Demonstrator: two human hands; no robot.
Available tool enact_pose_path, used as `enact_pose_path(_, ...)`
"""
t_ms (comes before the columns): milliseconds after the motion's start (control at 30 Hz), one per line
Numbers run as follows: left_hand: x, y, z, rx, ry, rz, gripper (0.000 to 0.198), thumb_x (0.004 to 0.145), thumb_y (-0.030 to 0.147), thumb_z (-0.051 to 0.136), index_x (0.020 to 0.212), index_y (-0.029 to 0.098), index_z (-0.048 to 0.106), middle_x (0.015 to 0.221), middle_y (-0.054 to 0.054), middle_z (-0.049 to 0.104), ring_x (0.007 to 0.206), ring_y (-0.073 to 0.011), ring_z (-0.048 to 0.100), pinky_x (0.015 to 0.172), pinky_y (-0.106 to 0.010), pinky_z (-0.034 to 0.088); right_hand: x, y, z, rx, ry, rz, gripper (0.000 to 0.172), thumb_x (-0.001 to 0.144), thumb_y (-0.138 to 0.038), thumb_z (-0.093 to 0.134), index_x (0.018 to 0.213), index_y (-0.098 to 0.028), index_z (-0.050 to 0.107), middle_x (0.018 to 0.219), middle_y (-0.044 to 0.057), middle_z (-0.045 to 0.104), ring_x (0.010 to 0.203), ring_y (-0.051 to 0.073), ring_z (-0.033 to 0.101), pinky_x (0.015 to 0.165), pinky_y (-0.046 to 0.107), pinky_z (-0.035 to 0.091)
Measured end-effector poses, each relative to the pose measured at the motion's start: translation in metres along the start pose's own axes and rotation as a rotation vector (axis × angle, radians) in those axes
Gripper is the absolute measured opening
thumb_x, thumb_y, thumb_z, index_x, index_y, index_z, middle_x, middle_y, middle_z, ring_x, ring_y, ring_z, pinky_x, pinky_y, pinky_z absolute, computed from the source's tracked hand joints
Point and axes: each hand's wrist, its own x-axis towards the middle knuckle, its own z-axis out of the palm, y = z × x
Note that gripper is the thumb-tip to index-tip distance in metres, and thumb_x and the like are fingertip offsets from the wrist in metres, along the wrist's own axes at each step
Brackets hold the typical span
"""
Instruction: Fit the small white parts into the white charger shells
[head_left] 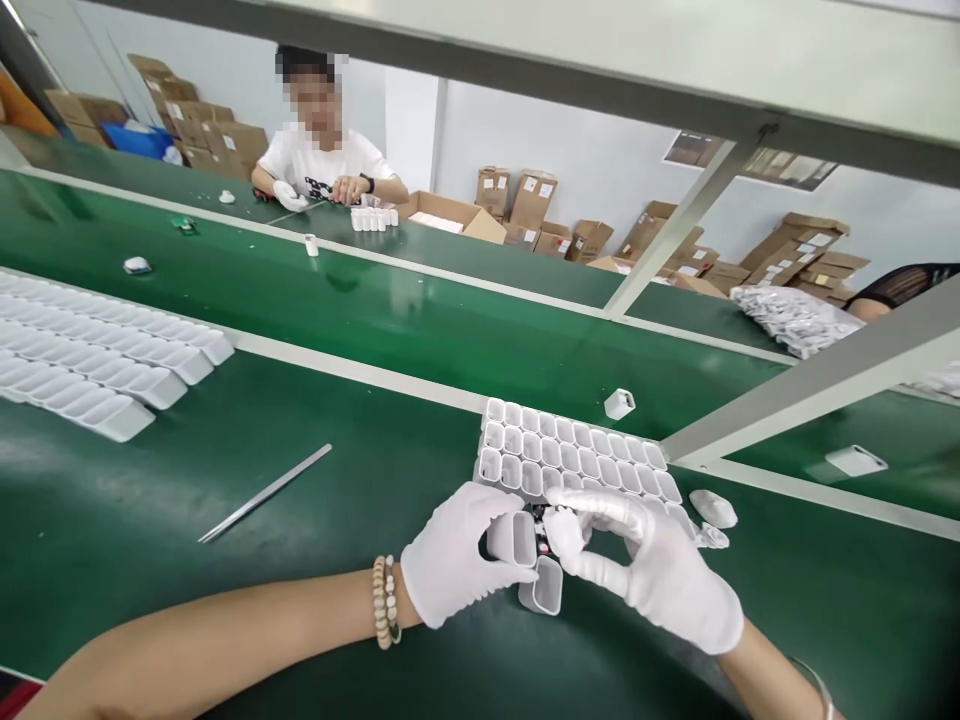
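My left hand [459, 550], in a white glove, grips a small white plastic housing [517, 540] between thumb and fingers, its open end facing right. Close beside it, my gloved right hand [651, 565] pinches a small white part [564, 533] in its fingertips. Dark bits and a spot of red show between that part and the housing; what they belong to I cannot make out. Just below my fingers another white housing [546, 587] lies on the green table, open end showing. Behind both hands stand rows of similar housings [570, 445], partly hidden by my fingers.
Tweezers [266, 492] lie on the table to the left, beyond them rows of white housings [120, 410]. Crumpled white pieces [712, 508] sit right of my right hand. A metal post [810, 380] rises at right. Across the green belt [420, 320], a co-worker [326, 150] handles parts.
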Motion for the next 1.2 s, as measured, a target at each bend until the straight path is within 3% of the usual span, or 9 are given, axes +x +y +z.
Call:
enact_pose_path(100, -0.002, -0.005, -0.001, 0.033, 0.053, 0.089, 0.052, 0.064, 0.025, 0.088, 0.110, 0.024, 0.065, 0.106, -0.006, 0.069, 0.098, -0.0261, 0.066, 0.086, -0.044, 0.058, -0.003, -0.013, 0.004, -0.092, 0.009, -0.088, 0.026, 0.092, -0.031, 0.064, 0.116, -0.024, 0.067, 0.088, 0.003, 0.074, 0.075, 0.017, 0.070, 0.074, 0.031, 0.062)
enact_pose_path(200, -0.005, -0.007, -0.002, 0.064, 0.083, 0.164, 0.056, 0.062, 0.024, 0.089, 0.111, 0.024, 0.064, 0.104, -0.005, 0.069, 0.096, -0.0254, 0.066, 0.085, -0.042, 0.059, -0.003, -0.023, 0.007, -0.121, -0.081, -0.130, 0.014, 0.094, -0.030, 0.059, 0.098, -0.025, 0.072, 0.082, 0.002, 0.073, 0.073, 0.015, 0.069, 0.074, 0.029, 0.061)
enact_pose_path(267, -0.006, -0.007, -0.003, 0.073, 0.103, 0.200, 0.056, 0.063, 0.024, 0.089, 0.112, 0.025, 0.063, 0.104, -0.004, 0.069, 0.097, -0.0249, 0.066, 0.085, -0.041, 0.059, -0.003, -0.025, 0.010, -0.132, -0.105, -0.114, 0.015, 0.094, -0.031, 0.059, 0.097, -0.025, 0.073, 0.081, 0.002, 0.073, 0.074, 0.016, 0.069, 0.075, 0.030, 0.060)
enact_pose_path(367, -0.006, -0.005, -0.004, 0.078, 0.123, 0.231, 0.055, 0.063, 0.024, 0.090, 0.111, 0.024, 0.062, 0.104, -0.004, 0.069, 0.096, -0.0236, 0.065, 0.083, -0.039, 0.059, -0.003, -0.024, 0.013, -0.116, -0.043, -0.033, 0.016, 0.091, -0.032, 0.061, 0.101, -0.025, 0.072, 0.082, 0.002, 0.073, 0.075, 0.018, 0.070, 0.073, 0.031, 0.061)
enact_pose_path(633, -0.005, -0.006, -0.001, 0.085, 0.139, 0.226, 0.053, 0.064, 0.027, 0.090, 0.108, 0.023, 0.063, 0.101, -0.004, 0.068, 0.093, -0.0229, 0.065, 0.082, -0.038, 0.059, -0.009, -0.024, 0.019, -0.167, -0.010, 0.129, 0.014, 0.085, -0.036, 0.063, 0.083, -0.023, 0.068, 0.074, 0.002, 0.066, 0.065, 0.016, 0.063, 0.063, 0.030, 0.059)
enact_pose_path(800, -0.005, -0.005, -0.001, 0.092, 0.112, 0.222, 0.053, 0.061, 0.025, 0.092, 0.106, 0.023, 0.063, 0.097, -0.003, 0.068, 0.091, -0.0223, 0.065, 0.079, -0.037, 0.059, -0.014, -0.026, 0.022, -0.255, -0.066, 0.217, 0.019, 0.089, -0.042, 0.059, 0.084, -0.024, 0.064, 0.076, 0.001, 0.065, 0.065, 0.017, 0.060, 0.062, 0.033, 0.057)
enact_pose_path(967, -0.005, -0.004, -0.001, 0.105, 0.078, 0.191, 0.050, 0.064, 0.023, 0.090, 0.107, 0.024, 0.064, 0.101, -0.004, 0.069, 0.095, -0.0234, 0.065, 0.083, -0.039, 0.059, -0.017, -0.022, 0.024, -0.290, -0.084, 0.243, 0.021, 0.090, -0.043, 0.057, 0.088, -0.024, 0.065, 0.081, 0.003, 0.066, 0.069, 0.019, 0.061, 0.069, 0.038, 0.059)
enact_pose_path(1200, -0.005, -0.003, -0.001, 0.116, 0.065, 0.156, 0.051, 0.063, 0.024, 0.090, 0.107, 0.025, 0.064, 0.101, -0.004, 0.069, 0.095, -0.0239, 0.065, 0.083, -0.039, 0.059, -0.014, -0.025, 0.022, -0.306, -0.107, 0.252, 0.019, 0.092, -0.042, 0.055, 0.088, -0.025, 0.064, 0.079, 0.001, 0.065, 0.068, 0.018, 0.060, 0.065, 0.037, 0.057)
